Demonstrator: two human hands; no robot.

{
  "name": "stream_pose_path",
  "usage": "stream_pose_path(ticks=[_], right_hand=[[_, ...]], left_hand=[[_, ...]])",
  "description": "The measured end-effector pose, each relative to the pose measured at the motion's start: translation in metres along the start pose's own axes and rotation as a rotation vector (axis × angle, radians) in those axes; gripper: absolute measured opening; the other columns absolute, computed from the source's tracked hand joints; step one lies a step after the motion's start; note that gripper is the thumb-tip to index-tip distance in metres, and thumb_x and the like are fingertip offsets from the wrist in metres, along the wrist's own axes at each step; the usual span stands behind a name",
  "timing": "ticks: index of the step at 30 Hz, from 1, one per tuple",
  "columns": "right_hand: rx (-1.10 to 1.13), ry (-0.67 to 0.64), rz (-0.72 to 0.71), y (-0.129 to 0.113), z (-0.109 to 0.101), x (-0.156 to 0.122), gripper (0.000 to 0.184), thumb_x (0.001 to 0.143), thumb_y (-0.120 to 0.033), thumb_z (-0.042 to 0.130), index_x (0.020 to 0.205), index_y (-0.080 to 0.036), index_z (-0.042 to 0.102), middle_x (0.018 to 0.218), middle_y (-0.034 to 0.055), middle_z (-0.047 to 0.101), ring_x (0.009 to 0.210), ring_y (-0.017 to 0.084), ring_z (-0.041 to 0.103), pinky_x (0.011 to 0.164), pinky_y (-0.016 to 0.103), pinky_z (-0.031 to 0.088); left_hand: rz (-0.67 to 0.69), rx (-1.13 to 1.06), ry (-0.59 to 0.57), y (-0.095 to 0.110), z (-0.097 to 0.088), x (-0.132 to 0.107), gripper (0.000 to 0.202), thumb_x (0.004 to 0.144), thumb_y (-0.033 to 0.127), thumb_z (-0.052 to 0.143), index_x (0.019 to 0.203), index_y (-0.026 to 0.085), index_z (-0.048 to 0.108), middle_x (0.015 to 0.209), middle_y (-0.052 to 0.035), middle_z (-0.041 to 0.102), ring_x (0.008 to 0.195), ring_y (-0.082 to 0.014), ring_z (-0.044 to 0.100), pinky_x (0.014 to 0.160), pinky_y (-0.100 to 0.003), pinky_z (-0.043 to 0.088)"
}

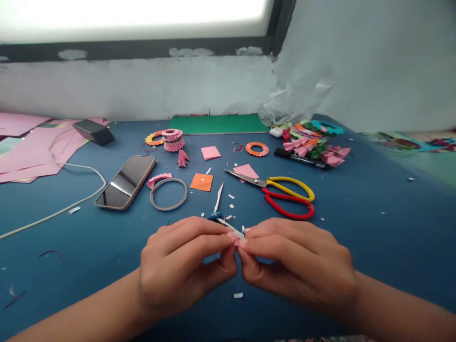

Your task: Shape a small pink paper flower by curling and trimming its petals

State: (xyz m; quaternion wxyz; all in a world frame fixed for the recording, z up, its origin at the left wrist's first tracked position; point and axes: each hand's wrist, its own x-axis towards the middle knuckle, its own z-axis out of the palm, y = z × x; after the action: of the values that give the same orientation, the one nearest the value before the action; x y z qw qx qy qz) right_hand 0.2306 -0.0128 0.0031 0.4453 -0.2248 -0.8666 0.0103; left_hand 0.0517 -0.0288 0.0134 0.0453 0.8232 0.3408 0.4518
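Note:
My left hand (192, 263) and my right hand (295, 263) meet over the front of the table. The fingertips of both pinch a small piece of pink paper (236, 242), mostly hidden between them. Just beyond the fingers lies a drawing compass (215, 215), its legs spread and partly covered by my left hand. Scissors (285, 192) with one yellow and one red handle rest open behind my right hand, their blades touching a pink paper piece (246, 171). An orange paper square (202, 182) and a pink paper square (211, 152) lie farther back.
A phone (126, 183), a grey ring (168, 194) and a white cable (81, 166) are on the left, with pink sheets (46, 152) and a black box (93, 132) behind. Folded-paper rings (173, 140), a black marker (302, 159) and colourful folded pieces (309, 142) stand farther back.

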Motion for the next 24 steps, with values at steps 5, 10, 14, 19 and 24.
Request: stream_pose_path(ticks=[5,10,14,19,24], right_hand=[[0.058,-0.011,0.002,-0.001,-0.004,0.003,0.018,0.068,-0.006,0.066,0.076,-0.021,0.062,0.065,0.0022,0.070,0.057,0.013,0.066,0.061,0.017,0.056],[0.149,0.008,0.046,-0.002,-0.005,0.004,0.019,0.067,-0.004,0.067,0.075,-0.021,0.063,0.064,0.0024,0.070,0.056,0.012,0.065,0.057,0.016,0.055],[0.384,0.016,0.182,0.000,-0.002,0.004,0.018,0.072,-0.004,0.063,0.080,-0.020,0.064,0.068,0.0022,0.069,0.058,0.011,0.064,0.054,0.018,0.054],[0.593,0.064,0.441,0.009,0.002,0.003,0.010,0.078,-0.011,0.064,0.079,-0.021,0.065,0.069,-0.0005,0.066,0.063,0.012,0.062,0.058,0.022,0.053],[0.784,-0.038,0.612,0.013,0.005,0.004,0.008,0.077,-0.014,0.068,0.081,-0.021,0.069,0.076,-0.0009,0.067,0.070,0.010,0.064,0.061,0.017,0.054]], left_hand=[[-0.036,-0.077,-0.004,0.002,0.000,0.001,0.014,0.070,0.005,0.065,0.076,0.017,0.066,0.069,-0.0041,0.072,0.058,-0.0115,0.068,0.057,-0.015,0.056],[-0.122,-0.269,0.022,-0.002,0.008,-0.001,0.019,0.068,0.001,0.064,0.077,0.017,0.068,0.070,-0.0037,0.071,0.060,-0.0117,0.067,0.057,-0.016,0.056],[-0.324,-0.470,-0.019,-0.004,0.010,-0.002,0.022,0.072,0.002,0.062,0.082,0.019,0.071,0.074,-0.0029,0.071,0.064,-0.0125,0.067,0.053,-0.016,0.055],[-0.627,-0.648,-0.085,-0.005,0.008,-0.004,0.013,0.076,0.011,0.065,0.079,0.021,0.073,0.069,-0.0011,0.071,0.055,-0.0121,0.066,0.046,-0.017,0.054],[-0.811,-0.860,-0.037,-0.011,0.009,-0.004,0.005,0.078,0.018,0.067,0.078,0.021,0.070,0.065,0.0019,0.072,0.057,-0.0120,0.068,0.049,-0.016,0.057]])
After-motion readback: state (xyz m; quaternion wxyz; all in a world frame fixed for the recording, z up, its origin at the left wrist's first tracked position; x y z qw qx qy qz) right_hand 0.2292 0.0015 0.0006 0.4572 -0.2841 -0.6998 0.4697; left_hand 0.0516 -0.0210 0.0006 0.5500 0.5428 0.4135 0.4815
